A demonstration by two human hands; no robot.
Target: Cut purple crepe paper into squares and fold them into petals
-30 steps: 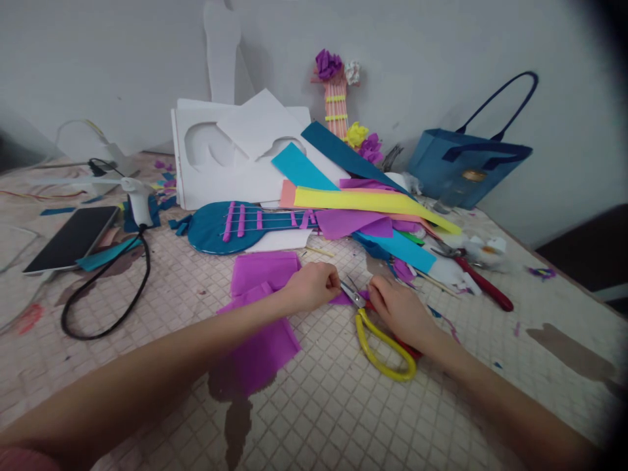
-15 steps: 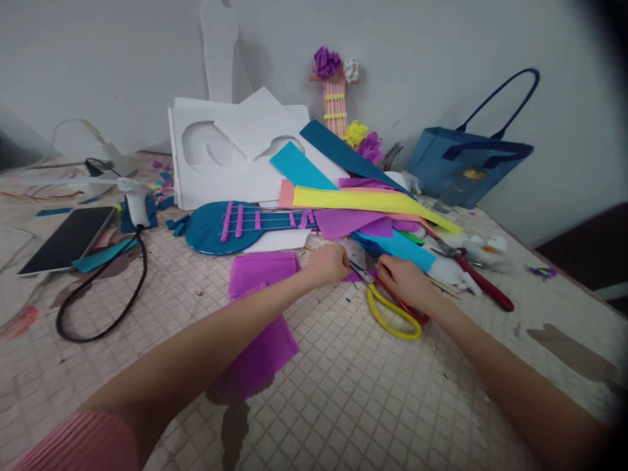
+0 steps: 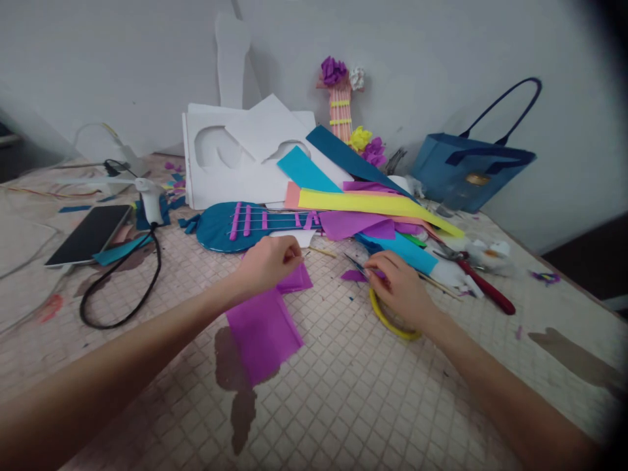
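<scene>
My left hand (image 3: 273,263) is held closed above the purple crepe paper (image 3: 265,337), its fingertips pressed together; anything between them is too small or hidden to make out. Over the scissors (image 3: 392,320) with yellow handles, my right hand (image 3: 398,286) has its fingers curled around the pivot; the blades point away to the upper left. A small purple scrap (image 3: 353,275) lies beside the blades. Behind both hands rests a blue paper-covered toy guitar (image 3: 223,229) with purple strips across its strings.
Coloured paper strips (image 3: 363,201) are piled behind my hands, with white foam boards (image 3: 206,183) at the wall. Red-handled pliers (image 3: 490,291) and a blue bag (image 3: 432,163) are on the right. A tablet (image 3: 91,235) and a corded glue gun (image 3: 151,203) lie on the left.
My left hand has moved left, away from the scissors, to above the purple paper. My right hand has come down over the scissors' pivot. The view has shifted slightly.
</scene>
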